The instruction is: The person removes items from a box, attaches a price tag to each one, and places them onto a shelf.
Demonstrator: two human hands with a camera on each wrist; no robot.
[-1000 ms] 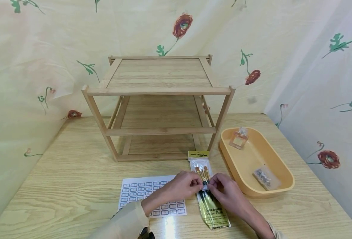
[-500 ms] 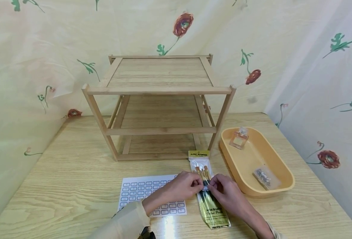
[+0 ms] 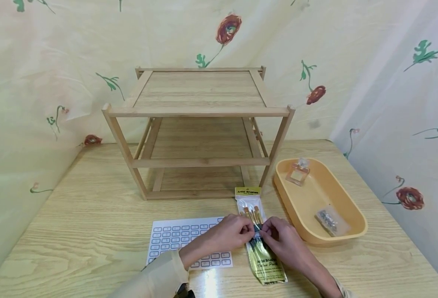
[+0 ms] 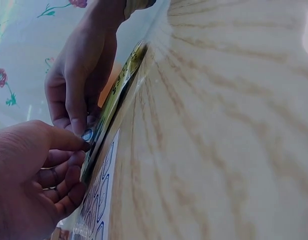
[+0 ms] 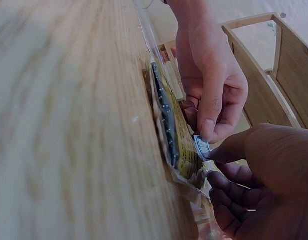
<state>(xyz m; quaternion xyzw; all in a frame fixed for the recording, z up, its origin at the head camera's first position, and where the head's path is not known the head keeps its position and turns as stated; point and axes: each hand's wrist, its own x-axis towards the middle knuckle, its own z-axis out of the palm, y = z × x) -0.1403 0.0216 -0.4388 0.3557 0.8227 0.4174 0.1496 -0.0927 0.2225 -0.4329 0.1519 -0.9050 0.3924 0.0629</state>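
A small white label with a blue outline [image 5: 202, 148] is between my two hands, against the front of a clear pack of artist brushes [image 3: 265, 258]. My left hand [image 3: 230, 234] pinches one end between thumb and finger. On the opposite end, my right hand [image 3: 283, 240] pinches with thumb and forefinger. Whether the label is stuck to the pack, I cannot tell. The pack lies flat, yellow card at top and bottom, with dark-handled brushes inside. Under my left forearm lies a white sheet of similar labels [image 3: 174, 236], partly hidden.
A three-tier wooden rack [image 3: 204, 112] stands behind the pack, whose top end reaches its front foot. At right is a yellow tray [image 3: 315, 194] holding a perfume bottle [image 3: 298, 173] and a small clear bag of metal bits [image 3: 328, 221]. Floral cloth [image 3: 73, 62] hangs around the table.
Almost nothing differs. Both hands stay at the label on the brush pack, with only a very slight shift.
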